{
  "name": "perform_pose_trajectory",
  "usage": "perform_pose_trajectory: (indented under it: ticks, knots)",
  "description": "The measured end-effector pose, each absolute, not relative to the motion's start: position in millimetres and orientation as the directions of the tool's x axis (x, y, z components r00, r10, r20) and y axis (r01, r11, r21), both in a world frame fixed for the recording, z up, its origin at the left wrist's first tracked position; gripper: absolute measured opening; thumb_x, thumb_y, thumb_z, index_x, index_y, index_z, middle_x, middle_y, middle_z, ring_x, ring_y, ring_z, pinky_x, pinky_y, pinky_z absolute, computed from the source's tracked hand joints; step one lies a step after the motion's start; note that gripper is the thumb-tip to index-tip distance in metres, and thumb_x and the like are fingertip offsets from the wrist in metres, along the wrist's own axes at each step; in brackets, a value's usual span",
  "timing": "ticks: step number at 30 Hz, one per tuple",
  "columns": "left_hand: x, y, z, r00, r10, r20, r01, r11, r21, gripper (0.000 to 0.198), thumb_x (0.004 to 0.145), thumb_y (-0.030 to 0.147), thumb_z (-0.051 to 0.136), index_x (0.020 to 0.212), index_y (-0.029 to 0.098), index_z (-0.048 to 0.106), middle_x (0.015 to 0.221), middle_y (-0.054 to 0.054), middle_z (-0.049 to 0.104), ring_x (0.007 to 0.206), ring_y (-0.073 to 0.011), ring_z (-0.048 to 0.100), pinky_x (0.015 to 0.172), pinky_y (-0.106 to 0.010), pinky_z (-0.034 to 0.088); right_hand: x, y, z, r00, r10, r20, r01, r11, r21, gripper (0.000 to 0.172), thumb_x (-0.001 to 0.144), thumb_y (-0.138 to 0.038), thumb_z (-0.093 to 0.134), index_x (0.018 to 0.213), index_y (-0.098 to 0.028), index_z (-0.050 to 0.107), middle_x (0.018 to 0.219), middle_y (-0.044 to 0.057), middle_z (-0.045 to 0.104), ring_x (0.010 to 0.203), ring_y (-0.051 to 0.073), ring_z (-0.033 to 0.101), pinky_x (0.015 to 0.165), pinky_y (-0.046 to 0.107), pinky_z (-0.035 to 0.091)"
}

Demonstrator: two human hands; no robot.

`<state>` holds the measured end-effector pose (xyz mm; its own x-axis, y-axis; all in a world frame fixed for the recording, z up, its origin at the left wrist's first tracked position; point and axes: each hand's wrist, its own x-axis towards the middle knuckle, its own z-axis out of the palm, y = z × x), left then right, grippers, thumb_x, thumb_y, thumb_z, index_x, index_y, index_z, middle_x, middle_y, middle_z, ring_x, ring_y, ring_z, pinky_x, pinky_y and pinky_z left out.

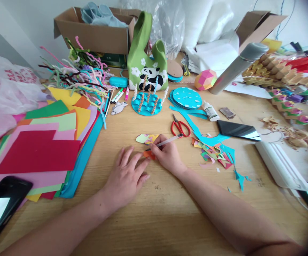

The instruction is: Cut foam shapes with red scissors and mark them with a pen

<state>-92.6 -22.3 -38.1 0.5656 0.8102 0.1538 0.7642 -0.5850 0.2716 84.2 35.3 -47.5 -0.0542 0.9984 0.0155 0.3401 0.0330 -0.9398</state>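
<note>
My right hand (167, 153) is closed around a pen (170, 139), its tip down at a small orange piece of paper (149, 154). My left hand (127, 176) lies on the table with its fingers spread, the forefinger near the edge of that orange piece. Just beyond my hands is a small bunch of cut paper shapes (142, 138) in pale green, yellow and pink, partly hidden by my right hand. Red-handled scissors (179, 127) rest beyond my right hand. A blue disc (146, 108) with twisted brown, white and blue stems stands farther back.
Stacked coloured sheets (36, 153) and a phone (4, 206) lie at left. Paper scraps (214, 153), a glue bottle (210, 111), another phone (238, 130) and a white power bank (282, 167) are at right. Behind stand a green panda bag (137, 67) and a grey flask (236, 69).
</note>
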Motion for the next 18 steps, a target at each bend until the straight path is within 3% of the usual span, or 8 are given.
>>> perform_pose_trajectory:
  ticks: [18]
  knots:
    - [-93.0,-22.3,-38.5,0.567,0.809,0.159,0.76,-0.587,0.279,0.043,0.092,0.035,0.049,0.132,0.024,0.054,0.133,-0.008,0.054,0.134,-0.0341,0.031,0.112,-0.06,0.025,85.1,32.0,-52.4,0.013,0.999,0.046,0.353,0.039,-0.935,0.016,0.077,-0.023,0.056,0.066,-0.021,0.045,0.051,-0.004,0.051,0.046,0.011,0.045,0.044,0.022,0.033]
